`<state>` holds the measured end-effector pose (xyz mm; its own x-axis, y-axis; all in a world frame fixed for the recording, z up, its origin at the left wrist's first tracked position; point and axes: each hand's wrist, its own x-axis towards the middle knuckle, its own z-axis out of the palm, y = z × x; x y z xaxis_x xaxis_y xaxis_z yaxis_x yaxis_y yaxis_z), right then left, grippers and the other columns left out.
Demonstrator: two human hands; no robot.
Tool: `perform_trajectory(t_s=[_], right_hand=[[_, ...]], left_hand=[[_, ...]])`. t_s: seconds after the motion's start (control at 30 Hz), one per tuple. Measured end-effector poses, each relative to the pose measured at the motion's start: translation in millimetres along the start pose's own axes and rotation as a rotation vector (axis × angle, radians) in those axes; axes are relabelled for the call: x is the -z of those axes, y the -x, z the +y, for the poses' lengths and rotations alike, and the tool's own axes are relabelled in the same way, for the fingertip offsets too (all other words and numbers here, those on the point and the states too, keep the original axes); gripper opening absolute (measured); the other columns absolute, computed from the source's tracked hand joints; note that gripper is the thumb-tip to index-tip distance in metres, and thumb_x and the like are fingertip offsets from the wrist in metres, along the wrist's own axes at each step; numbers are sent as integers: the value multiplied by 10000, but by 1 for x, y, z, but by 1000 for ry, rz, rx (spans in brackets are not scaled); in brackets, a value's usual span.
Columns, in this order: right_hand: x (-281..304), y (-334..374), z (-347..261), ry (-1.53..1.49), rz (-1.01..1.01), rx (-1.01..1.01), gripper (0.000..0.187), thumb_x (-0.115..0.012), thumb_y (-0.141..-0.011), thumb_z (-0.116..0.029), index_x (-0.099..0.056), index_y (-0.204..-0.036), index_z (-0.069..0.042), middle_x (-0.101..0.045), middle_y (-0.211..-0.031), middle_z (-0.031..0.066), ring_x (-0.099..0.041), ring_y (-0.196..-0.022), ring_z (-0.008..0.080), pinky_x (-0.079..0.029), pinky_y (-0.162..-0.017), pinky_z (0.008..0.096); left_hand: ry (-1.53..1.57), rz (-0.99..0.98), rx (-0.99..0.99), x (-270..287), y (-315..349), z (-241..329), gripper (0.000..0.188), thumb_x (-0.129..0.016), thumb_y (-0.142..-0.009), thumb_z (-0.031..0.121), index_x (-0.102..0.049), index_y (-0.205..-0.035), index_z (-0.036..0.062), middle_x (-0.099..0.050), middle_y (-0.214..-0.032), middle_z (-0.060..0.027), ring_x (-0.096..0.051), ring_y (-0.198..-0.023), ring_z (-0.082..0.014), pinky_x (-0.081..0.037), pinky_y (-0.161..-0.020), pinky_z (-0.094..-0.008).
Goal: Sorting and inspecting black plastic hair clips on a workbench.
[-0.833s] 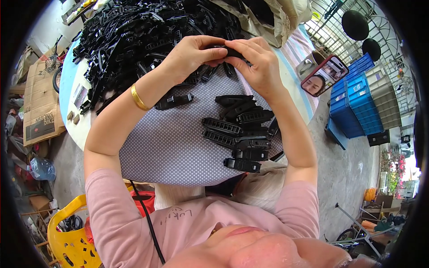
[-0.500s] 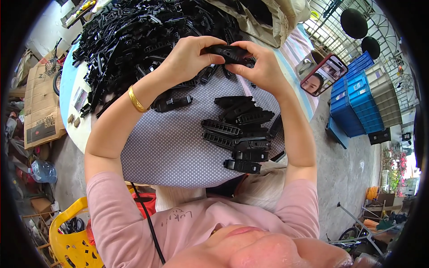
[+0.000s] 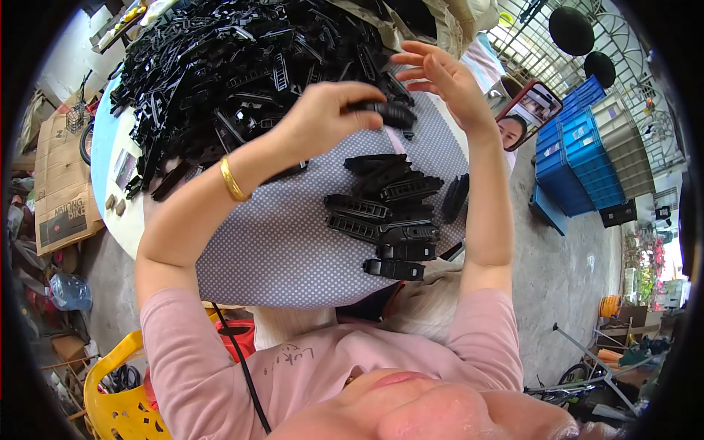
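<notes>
Above one patterned cloth (image 3: 271,249), the left hand (image 3: 323,114) grasps one black part (image 3: 394,114) between thumb and fingers, near one pile (image 3: 242,62) too dense to count and beyond a cluster (image 3: 407,234) of at least eight, while the right hand (image 3: 452,84), empty, extends its fingers loosely apart just beside.

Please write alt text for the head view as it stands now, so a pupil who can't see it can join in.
A person's left hand holds a black part over a dotted cloth, while the right hand is open and empty beside it. Beyond lies a large heap of black parts; a smaller cluster sits nearer the person.
</notes>
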<state>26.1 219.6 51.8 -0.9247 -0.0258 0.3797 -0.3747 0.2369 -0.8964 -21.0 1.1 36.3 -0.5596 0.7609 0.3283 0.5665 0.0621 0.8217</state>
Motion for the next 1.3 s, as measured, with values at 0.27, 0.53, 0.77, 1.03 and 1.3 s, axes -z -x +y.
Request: perform_trajectory(t_s=[0.27,0.53,0.77,1.03,1.3], right_hand=[[25,-25,90,536,307,-194,320,-535,-886,-227,-590,-1108,-4,-640,-937,54,-584,-808,99,-453,-647,221],[-48,-71,75,-63,525,-287,220,-573,-842,-201,-642,-984,-49,-649,-887,9,-579,-748,80,-385,-606,211],[3,-115,87,339,293,-185,309,-594,-830,-264,-636,-1001,-10,-655,-868,30,-571,-749,83,-440,-653,242],[94,-175,150,1207,330,-301,584,-489,-824,-387,-454,-1242,19,-501,-1198,259,-468,-1146,367,-360,-974,396],[146,-218,208,1025,513,-89,966,-497,-744,-658,-221,-1383,11,-222,-1422,250,-187,-1344,332,-182,-1087,347]], left_hand=[[-188,-275,-98,-25,18,-9,339,-548,-863,175,-539,-1177,49,-595,-1022,-174,-569,-944,-286,-443,-855,-350],[11,-333,14,-31,17,-9,337,-454,-916,225,-530,-1172,21,-575,-1081,-182,-528,-1021,-303,-399,-918,-370],[0,-302,-116,-37,19,-23,301,-443,-920,229,-590,-1091,29,-587,-1063,-156,-528,-1011,-291,-396,-917,-366],[-39,-227,-161,-39,25,-21,249,-499,-876,193,-609,-1053,56,-595,-994,-122,-523,-959,-284,-383,-886,-377],[-33,-225,-133,-41,31,-16,232,-534,-849,183,-624,-1046,98,-585,-993,-83,-493,-942,-254,-364,-864,-367]])
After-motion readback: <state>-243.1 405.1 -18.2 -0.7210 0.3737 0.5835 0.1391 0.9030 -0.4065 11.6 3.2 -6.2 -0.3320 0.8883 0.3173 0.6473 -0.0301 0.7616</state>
